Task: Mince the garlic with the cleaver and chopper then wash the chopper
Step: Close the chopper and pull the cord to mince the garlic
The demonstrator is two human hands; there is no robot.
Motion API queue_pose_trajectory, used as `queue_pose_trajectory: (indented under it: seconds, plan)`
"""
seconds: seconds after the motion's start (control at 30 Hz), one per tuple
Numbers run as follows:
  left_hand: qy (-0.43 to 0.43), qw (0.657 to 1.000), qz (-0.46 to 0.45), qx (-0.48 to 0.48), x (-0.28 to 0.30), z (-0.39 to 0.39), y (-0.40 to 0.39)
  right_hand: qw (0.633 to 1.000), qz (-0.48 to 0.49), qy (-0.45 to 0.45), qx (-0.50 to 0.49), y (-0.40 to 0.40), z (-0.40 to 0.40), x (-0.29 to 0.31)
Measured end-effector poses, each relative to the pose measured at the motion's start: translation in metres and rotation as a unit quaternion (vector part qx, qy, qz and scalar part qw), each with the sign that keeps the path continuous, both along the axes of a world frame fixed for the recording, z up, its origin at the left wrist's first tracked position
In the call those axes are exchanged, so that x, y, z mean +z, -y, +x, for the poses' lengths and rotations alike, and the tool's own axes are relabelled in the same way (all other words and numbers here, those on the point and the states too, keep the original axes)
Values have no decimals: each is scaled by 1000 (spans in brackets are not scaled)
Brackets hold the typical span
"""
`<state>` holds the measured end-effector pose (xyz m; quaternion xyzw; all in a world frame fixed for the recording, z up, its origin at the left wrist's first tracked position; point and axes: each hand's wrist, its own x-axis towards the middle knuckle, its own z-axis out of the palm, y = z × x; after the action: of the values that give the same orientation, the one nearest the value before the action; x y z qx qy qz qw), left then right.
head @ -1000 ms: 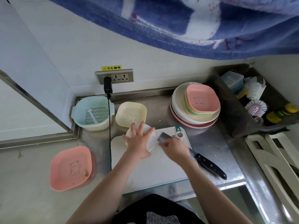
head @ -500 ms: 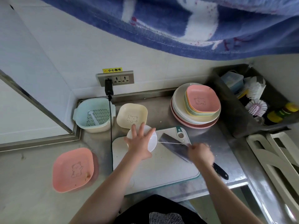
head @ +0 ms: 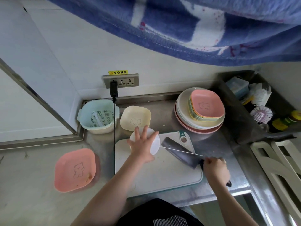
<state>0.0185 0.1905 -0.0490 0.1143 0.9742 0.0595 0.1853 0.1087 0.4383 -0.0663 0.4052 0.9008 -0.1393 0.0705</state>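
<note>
Right now: left hand lies flat, fingers straight and spread, palm pressing on a small white bowl at the far-left corner of the cutting board. Right hand is curled tight round the cleaver's handle, black butt end poking out below the wrist. Cleaver blade lies at a low tilt over the board, tip just beside the bowl's rim, edge catching light.

Garlic: none visible; probably under the left palm or in the bowl, cannot tell. Chopper: cannot identify one for certain.

Outward: a black cable drops from the wall socket along the board's left edge. Cream dish and blue strainer basket behind; pink dish off left; stacked plates far right.

Risks, as I judge them:
- Blade tip close to the spread fingers; a slip toward the bowl could nick them.
- Bowl may skid under palm pressure.
- Cable near the board; a wide sweep could snag it.
</note>
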Motion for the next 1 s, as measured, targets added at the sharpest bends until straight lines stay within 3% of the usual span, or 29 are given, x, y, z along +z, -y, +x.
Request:
queue_pose_trajectory:
  seconds: [0.07,0.13,0.2,0.27,0.37,0.43,0.5,0.6,0.67,0.73,0.8,0.9,1.0]
  plan:
    - [0,1000,-1,1,0,0,-1,988,-5,15,152,41,-13,11]
    - [2,1000,-1,0,1,0,0,949,-17,6,316,88,-28,28]
    - [2,1000,-4,-5,1,0,1,926,-7,-17,378,109,-37,35]
    - [4,1000,3,3,0,0,0,945,-17,-20,326,96,-42,27]
    - [3,1000,9,28,-1,0,-1,991,-100,-25,91,38,-33,8]
    - [4,999,5,33,-2,0,-2,992,-110,-38,-41,-5,-18,-1]
    - [1,1000,-3,31,-2,-1,-3,991,-98,-44,-83,-24,-9,-6]
    - [0,1000,-12,27,-2,-1,-3,991,-114,-55,-37,4,-21,1]
    - [-4,1000,-14,27,-3,0,-2,986,-123,-26,114,46,-38,11]
    - [-11,1000,-12,24,-5,0,-1,950,-121,18,288,92,-48,25]
    - [-23,1000,-11,19,-5,0,-2,927,-80,31,366,115,-53,34]
    - [-22,999,-5,33,-4,2,-1,958,-54,33,281,91,-57,29]
    - [-19,999,-2,35,-4,2,-3,994,-51,55,79,26,-41,16]
